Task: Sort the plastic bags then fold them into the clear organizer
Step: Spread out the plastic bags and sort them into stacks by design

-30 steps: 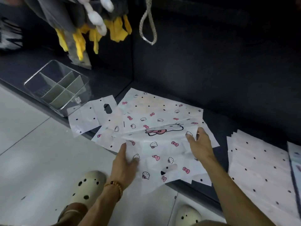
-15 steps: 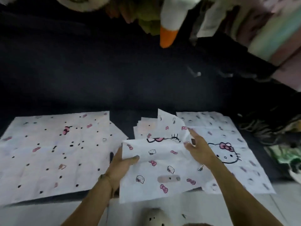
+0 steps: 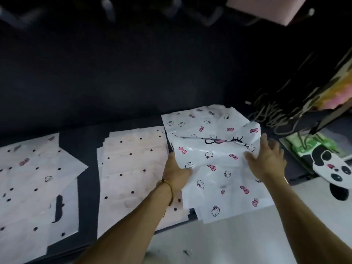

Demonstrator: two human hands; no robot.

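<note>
Cat-and-bow bag (image 3: 219, 168) lies on the right-hand pile on the dark ledge (image 3: 89, 187) — left hand (image 3: 176, 174) grips its left edge, right hand (image 3: 266, 161) rests on it with fingers spread. The dotted pile (image 3: 131, 168) sits just beside it.

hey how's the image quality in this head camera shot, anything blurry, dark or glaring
Head view: motion blur softens everything, worst along the top edge; the dark surface is underexposed with almost no detail; a faint sheen on the cat-print bag between the left hand and right hand; wide-angle bending at the edges.
</note>
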